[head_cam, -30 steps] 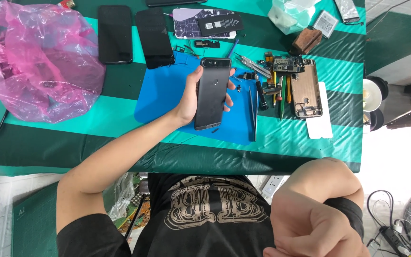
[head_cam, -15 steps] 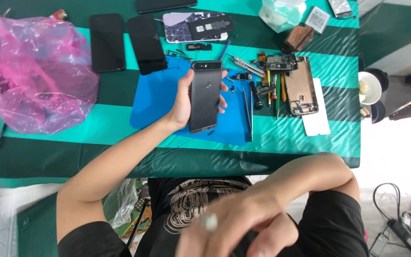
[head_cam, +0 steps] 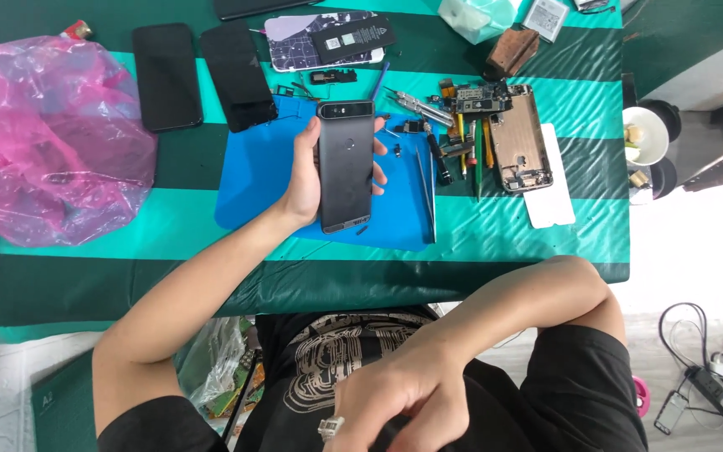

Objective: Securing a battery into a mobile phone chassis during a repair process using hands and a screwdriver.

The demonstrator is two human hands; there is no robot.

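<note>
Striped table (head_cam: 546, 226), left hand (head_cam: 307, 172) grip holding dark phone (head_cam: 346, 165); right hand (head_cam: 407, 398) grip unclear, cropped

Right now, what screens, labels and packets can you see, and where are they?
Dark phone: back up, held in the left hand over the blue mat.
Two black screens: side by side, left of the mat's top.
Black labelled battery: top centre.
Pink plastic bag: crumpled, far left.

A table (head_cam: 546, 243) draped in green and teal striped cloth fills the far side. On the right, pale floor (head_cam: 696, 268) in bright light carries tangled cables (head_cam: 696, 351).
</note>
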